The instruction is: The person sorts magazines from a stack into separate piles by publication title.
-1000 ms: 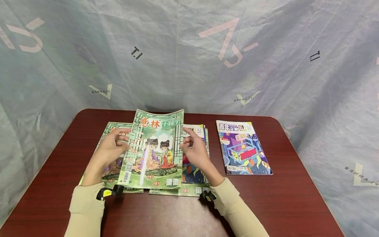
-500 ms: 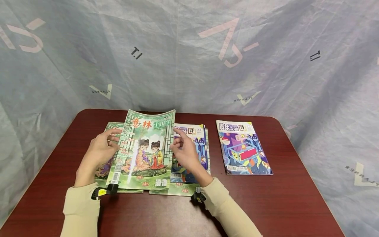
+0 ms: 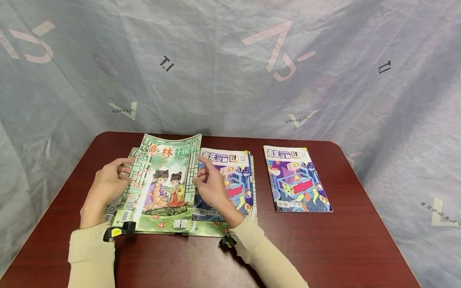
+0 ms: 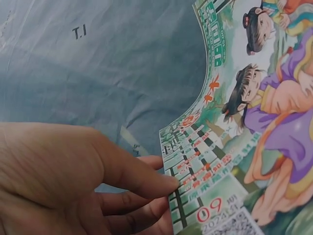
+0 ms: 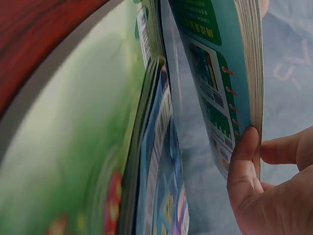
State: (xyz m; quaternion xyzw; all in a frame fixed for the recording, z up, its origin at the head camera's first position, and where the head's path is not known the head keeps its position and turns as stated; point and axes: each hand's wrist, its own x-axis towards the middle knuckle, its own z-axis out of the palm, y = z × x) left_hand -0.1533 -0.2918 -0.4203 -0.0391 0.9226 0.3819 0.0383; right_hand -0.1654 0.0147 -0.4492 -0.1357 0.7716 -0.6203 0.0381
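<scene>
A green magazine with two cartoon children on its cover hangs between both hands, bowed a little across its width. My left hand pinches its left edge, the thumb on the cover in the left wrist view. The right hand pinches the right edge; in the right wrist view a finger lies against the back cover. Below and to the left, another green magazine is mostly covered by the held one. Behind my right hand lies a purple magazine on top of a further green magazine.
A second purple magazine lies alone on the right of the dark red table. A grey cloth curtain hangs behind the far edge.
Both hands have moved left with the green magazine. It now overlaps the left green magazine more, and more of the purple magazine in the middle shows.
</scene>
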